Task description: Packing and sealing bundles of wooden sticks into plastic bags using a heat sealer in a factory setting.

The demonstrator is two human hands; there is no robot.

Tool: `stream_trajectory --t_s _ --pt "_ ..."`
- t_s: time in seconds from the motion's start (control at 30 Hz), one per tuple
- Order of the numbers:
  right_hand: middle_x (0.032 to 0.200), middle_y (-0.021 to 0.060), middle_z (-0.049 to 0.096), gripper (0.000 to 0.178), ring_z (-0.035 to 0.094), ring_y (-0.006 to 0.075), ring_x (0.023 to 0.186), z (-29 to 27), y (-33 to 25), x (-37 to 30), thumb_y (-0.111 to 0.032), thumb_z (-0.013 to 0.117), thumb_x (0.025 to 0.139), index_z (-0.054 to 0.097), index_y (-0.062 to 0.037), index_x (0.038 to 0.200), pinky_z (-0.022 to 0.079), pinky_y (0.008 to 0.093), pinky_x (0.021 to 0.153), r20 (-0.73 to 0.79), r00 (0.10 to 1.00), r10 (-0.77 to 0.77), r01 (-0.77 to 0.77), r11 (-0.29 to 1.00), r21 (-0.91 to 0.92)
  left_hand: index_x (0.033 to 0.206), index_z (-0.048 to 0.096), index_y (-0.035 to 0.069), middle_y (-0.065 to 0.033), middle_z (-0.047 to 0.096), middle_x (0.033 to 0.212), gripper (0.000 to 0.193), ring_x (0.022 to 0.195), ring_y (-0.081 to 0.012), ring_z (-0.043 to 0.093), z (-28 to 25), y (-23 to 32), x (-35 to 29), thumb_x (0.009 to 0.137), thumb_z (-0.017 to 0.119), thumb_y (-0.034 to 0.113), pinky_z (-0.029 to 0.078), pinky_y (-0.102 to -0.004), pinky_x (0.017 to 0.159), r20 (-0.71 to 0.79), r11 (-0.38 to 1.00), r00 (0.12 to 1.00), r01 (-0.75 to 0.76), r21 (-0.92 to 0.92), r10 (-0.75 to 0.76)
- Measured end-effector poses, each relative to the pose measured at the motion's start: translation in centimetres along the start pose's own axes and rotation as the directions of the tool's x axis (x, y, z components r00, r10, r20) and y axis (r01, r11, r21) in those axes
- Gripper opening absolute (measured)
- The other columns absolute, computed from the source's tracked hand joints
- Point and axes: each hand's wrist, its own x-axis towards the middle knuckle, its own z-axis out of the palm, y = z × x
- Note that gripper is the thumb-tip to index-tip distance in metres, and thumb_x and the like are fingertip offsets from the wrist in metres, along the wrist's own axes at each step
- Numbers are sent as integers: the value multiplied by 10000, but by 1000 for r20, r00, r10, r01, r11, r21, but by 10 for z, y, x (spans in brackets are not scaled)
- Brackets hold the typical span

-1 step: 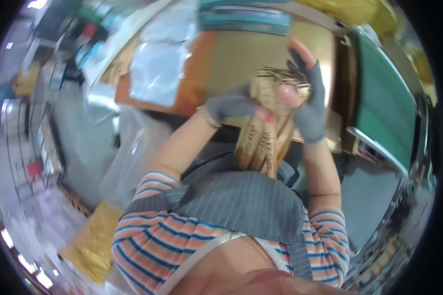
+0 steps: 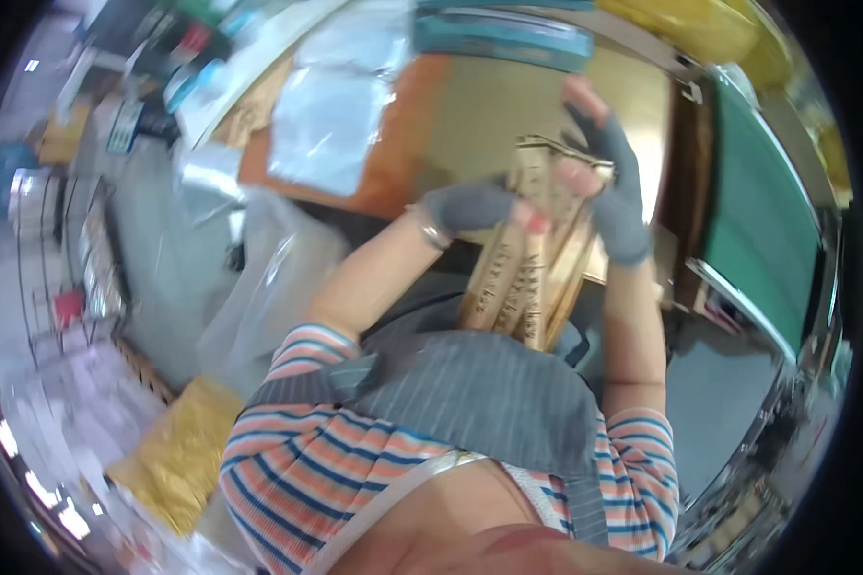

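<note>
A bundle of long, flat tan strips with dark markings is held upright in front of my apron; its kind is not clear. My left hand, in a grey glove that leaves the fingertips bare, grips the bundle from the left with the thumb on its front. On the other side is my right hand, gloved alike. Its thumb presses on the upper part of the strips, while its index finger points up and away. The fingers behind the bundle are hidden.
Beyond my hands lies a tan board on the table. Clear plastic bags rest on an orange-brown sheet to the left. A blue box sits at the back, and a green panel stands at the right.
The whole view has shifted slightly, so the scene sits a little further right. The strips' upper ends look more gathered; both hands keep hold of the bundle.
</note>
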Motion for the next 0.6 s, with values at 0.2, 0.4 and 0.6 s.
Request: stream_trajectory --t_s 0.2,0.4,0.6 --pt "881 128 596 261 570 259 875 18 77 -9 -195 617 714 612 -2 890 443 367 838 559 782 275 -590 616 522 1213 483 20 -88 532 1125 610 1030 -169 502 -6 -54 -42 805 656 440 393 -268 937 -285 999 957 -48 -10 43" --pt "800 124 557 172 551 276 845 30 67 -9 -194 595 722 557 -28 747 437 362 796 457 796 397 -601 615 511 869 623 18 -54 622 734 250 700 -128 567 -198 -6 -162 755 727 215 471 -265 688 -310 97 638 346 933 705" --pt "805 113 621 281 608 212 794 45 72 -9 -183 574 769 603 16 967 472 293 754 465 775 429 -625 631 460 809 599 26 -105 583 678 229 692 -243 585 -242 31 -174 831 601 254 449 -367 648 -468 228 795 410 883 387"
